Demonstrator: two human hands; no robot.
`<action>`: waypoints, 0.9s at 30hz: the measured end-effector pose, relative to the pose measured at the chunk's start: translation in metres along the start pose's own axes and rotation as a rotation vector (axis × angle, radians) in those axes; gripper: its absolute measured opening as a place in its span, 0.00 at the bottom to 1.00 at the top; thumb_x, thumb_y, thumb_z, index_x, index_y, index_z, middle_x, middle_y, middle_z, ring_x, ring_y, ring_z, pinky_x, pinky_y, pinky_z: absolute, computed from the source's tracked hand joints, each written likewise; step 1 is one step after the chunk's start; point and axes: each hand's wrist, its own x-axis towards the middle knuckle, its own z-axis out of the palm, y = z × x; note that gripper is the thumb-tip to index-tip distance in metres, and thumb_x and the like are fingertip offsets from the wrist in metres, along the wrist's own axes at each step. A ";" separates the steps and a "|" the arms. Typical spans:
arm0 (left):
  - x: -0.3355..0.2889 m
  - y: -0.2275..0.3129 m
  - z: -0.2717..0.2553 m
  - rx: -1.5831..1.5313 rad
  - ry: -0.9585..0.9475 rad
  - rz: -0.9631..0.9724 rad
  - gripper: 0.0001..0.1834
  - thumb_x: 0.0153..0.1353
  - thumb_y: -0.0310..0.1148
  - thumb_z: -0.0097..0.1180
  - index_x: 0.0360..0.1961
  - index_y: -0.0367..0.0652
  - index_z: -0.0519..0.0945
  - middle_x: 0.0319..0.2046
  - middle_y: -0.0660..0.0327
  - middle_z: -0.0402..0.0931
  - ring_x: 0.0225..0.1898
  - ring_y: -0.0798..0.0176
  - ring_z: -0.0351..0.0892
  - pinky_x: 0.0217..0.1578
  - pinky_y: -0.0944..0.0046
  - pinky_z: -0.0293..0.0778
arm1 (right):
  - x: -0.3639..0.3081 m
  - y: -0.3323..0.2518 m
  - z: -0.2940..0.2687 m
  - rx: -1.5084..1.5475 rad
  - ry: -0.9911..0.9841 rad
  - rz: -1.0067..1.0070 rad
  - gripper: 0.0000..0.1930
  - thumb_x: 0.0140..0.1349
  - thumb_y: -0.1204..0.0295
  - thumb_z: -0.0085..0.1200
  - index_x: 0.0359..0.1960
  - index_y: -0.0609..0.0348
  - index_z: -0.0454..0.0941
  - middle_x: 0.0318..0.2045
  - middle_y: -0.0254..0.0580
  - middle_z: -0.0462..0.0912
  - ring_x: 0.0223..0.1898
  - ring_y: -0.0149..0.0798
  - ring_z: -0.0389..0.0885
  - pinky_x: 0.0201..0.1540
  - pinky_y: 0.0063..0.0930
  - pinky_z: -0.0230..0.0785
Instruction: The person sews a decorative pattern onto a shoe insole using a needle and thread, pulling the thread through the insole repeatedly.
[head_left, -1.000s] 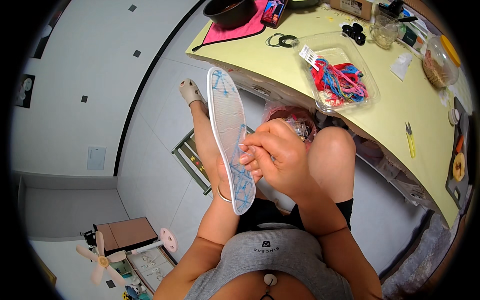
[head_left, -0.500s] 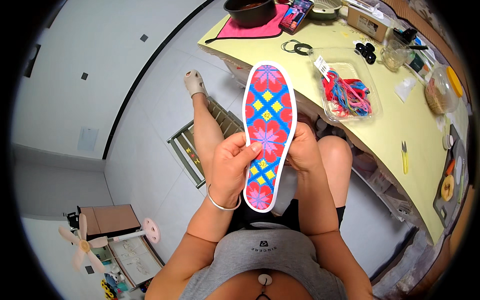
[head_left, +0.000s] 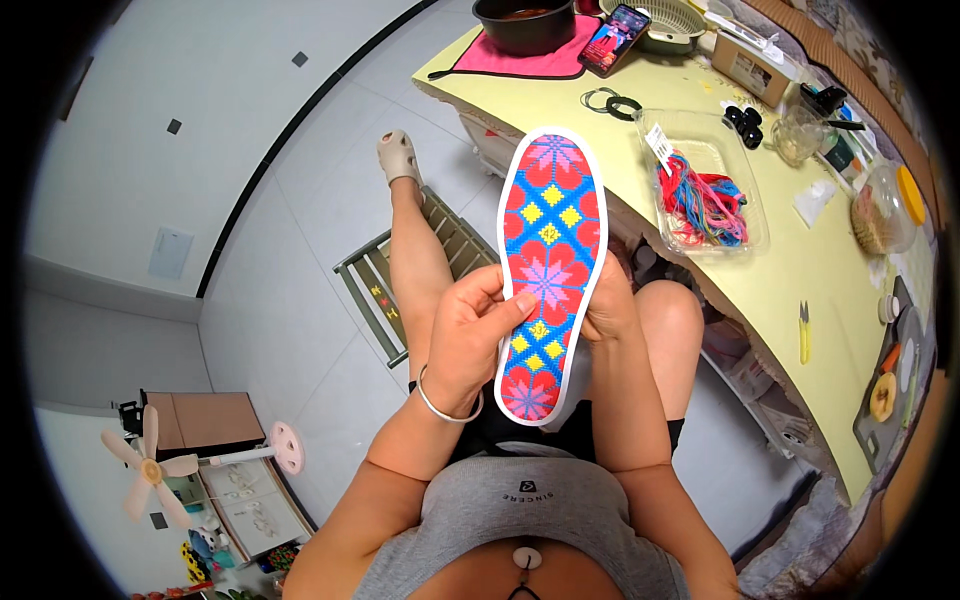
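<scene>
A cross-stitched insole (head_left: 550,270) with a white rim is held upright over my lap, its red, pink, blue and yellow flower pattern facing me. My left hand (head_left: 476,325) grips its left edge, thumb pressed on the pattern and the other fingers behind. On the right edge my right hand (head_left: 610,305) has hold of it too, with most of its fingers hidden behind the insole. To the right on the table, a clear plastic tray (head_left: 690,128) contains a tangle of coloured embroidery threads (head_left: 705,200).
The yellow-covered table (head_left: 760,285) curves along my right, bearing yellow thread snips (head_left: 804,332), black hair ties (head_left: 622,107), a phone (head_left: 613,40), a dark pot (head_left: 522,28) and a yellow-lidded jar (head_left: 885,220). A folding stool (head_left: 440,240) stands under my left leg. At lower left is a fan (head_left: 150,470).
The insole and both hands sit slightly farther right in the picture. The view has shifted a little; my grip looks the same.
</scene>
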 end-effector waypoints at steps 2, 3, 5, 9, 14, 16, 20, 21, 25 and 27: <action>0.000 0.000 -0.001 -0.015 0.002 -0.004 0.10 0.61 0.21 0.53 0.43 0.29 0.76 0.36 0.55 0.80 0.35 0.70 0.80 0.37 0.71 0.77 | 0.002 0.001 -0.001 0.021 -0.028 -0.011 0.17 0.53 0.88 0.52 0.47 0.68 0.74 0.44 0.47 0.81 0.41 0.38 0.82 0.45 0.34 0.79; -0.001 -0.001 -0.002 -0.011 0.010 -0.003 0.10 0.60 0.21 0.53 0.42 0.29 0.76 0.36 0.55 0.80 0.35 0.70 0.80 0.37 0.72 0.77 | 0.002 0.001 0.000 0.021 -0.018 -0.010 0.18 0.54 0.88 0.52 0.48 0.68 0.73 0.44 0.48 0.80 0.42 0.38 0.82 0.45 0.35 0.79; -0.002 -0.002 -0.005 0.036 0.030 0.025 0.09 0.60 0.21 0.54 0.41 0.29 0.76 0.35 0.56 0.81 0.34 0.71 0.80 0.37 0.72 0.77 | 0.003 0.005 0.002 0.026 0.000 -0.003 0.18 0.54 0.88 0.51 0.49 0.68 0.72 0.44 0.48 0.80 0.43 0.39 0.82 0.45 0.35 0.79; -0.003 -0.006 -0.012 0.128 0.038 0.106 0.07 0.59 0.21 0.56 0.39 0.30 0.76 0.32 0.58 0.80 0.32 0.73 0.79 0.34 0.74 0.76 | -0.002 0.011 0.008 -0.003 0.074 -0.074 0.18 0.54 0.83 0.56 0.48 0.69 0.71 0.44 0.47 0.79 0.43 0.37 0.81 0.45 0.32 0.78; -0.009 -0.001 -0.019 0.189 0.138 0.206 0.06 0.59 0.21 0.57 0.37 0.31 0.77 0.31 0.60 0.80 0.30 0.75 0.78 0.32 0.76 0.74 | -0.009 -0.006 0.019 -0.930 0.324 -0.832 0.07 0.50 0.84 0.57 0.32 0.63 0.75 0.37 0.42 0.79 0.41 0.36 0.76 0.45 0.30 0.70; -0.011 0.002 -0.019 0.243 0.160 0.248 0.06 0.59 0.21 0.57 0.37 0.31 0.77 0.31 0.61 0.80 0.29 0.76 0.77 0.31 0.77 0.74 | -0.022 -0.015 0.030 -1.306 0.215 -1.001 0.08 0.45 0.80 0.62 0.28 0.58 0.79 0.33 0.38 0.78 0.36 0.39 0.73 0.42 0.32 0.66; -0.018 -0.002 -0.022 0.232 0.132 0.282 0.06 0.59 0.21 0.56 0.37 0.31 0.77 0.31 0.62 0.79 0.30 0.77 0.77 0.31 0.77 0.73 | -0.027 -0.009 0.058 -1.577 -0.039 -1.082 0.10 0.42 0.77 0.65 0.29 0.55 0.82 0.28 0.33 0.77 0.33 0.40 0.72 0.37 0.32 0.64; -0.020 -0.004 -0.022 0.233 0.133 0.286 0.06 0.59 0.21 0.56 0.37 0.31 0.77 0.31 0.62 0.79 0.30 0.77 0.76 0.31 0.77 0.73 | -0.026 -0.002 0.054 -1.579 -0.050 -1.087 0.09 0.42 0.77 0.64 0.29 0.55 0.82 0.28 0.33 0.77 0.33 0.40 0.72 0.37 0.32 0.64; -0.024 -0.008 -0.027 0.262 0.118 0.286 0.06 0.59 0.21 0.57 0.38 0.31 0.77 0.32 0.63 0.79 0.30 0.77 0.76 0.31 0.77 0.72 | -0.030 0.007 0.059 -1.612 -0.113 -1.115 0.11 0.42 0.79 0.61 0.31 0.58 0.80 0.31 0.37 0.77 0.34 0.43 0.73 0.37 0.36 0.66; -0.026 -0.011 -0.030 0.318 0.139 0.317 0.06 0.59 0.21 0.57 0.38 0.32 0.77 0.31 0.63 0.79 0.29 0.78 0.75 0.31 0.77 0.72 | -0.039 0.005 0.068 -1.622 -0.152 -1.116 0.08 0.48 0.79 0.59 0.32 0.62 0.78 0.34 0.43 0.78 0.36 0.42 0.76 0.40 0.35 0.69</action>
